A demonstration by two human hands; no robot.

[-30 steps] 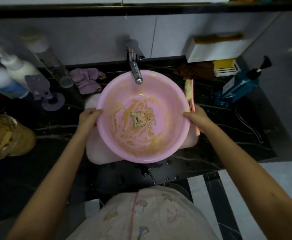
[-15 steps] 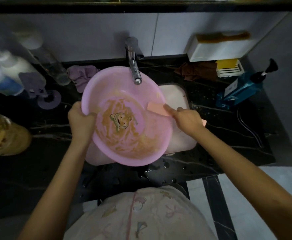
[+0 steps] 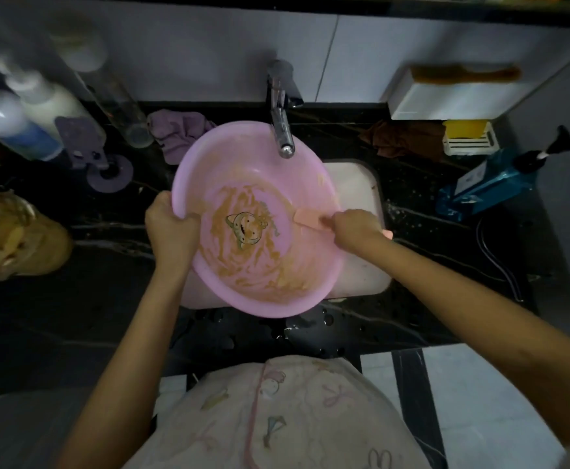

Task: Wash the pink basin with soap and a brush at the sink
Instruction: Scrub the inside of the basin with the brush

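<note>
Pink basin (image 3: 253, 184) is sitting tilted over the white sink (image 3: 361, 194), with its far rim tucked right under the tap (image 3: 282, 130). Inside it's a mess: tan smears all over the bottom and up the near wall, around a little cartoon print (image 3: 246, 228) in the middle.

Left hand (image 3: 172, 228) is clamped on the basin's left rim — thumb on the inside, the rest of the fingers wrapped around the outside. Right hand (image 3: 356, 228) is reaching in over the right rim, fingers closed around the brush (image 3: 307, 218), whose pale pink head is lying against the inner wall. You can't see its bristles from this angle.

Everything else, going by the basin: a crumpled purple cloth (image 3: 178, 130) just off its far-left edge, some blurry pump bottles (image 3: 23, 120) further left, and a yellowish-brown lump of something (image 3: 13, 235) well off to the left, too blurred to make out. Off to the right past the sink there's a brown rag (image 3: 402, 137), a yellow soap in a white dish (image 3: 468, 138) and a blue pump bottle (image 3: 493, 177) leaning over. The black counter (image 3: 310, 330) just in front of the basin is wet — puddles and drops all over.
</note>
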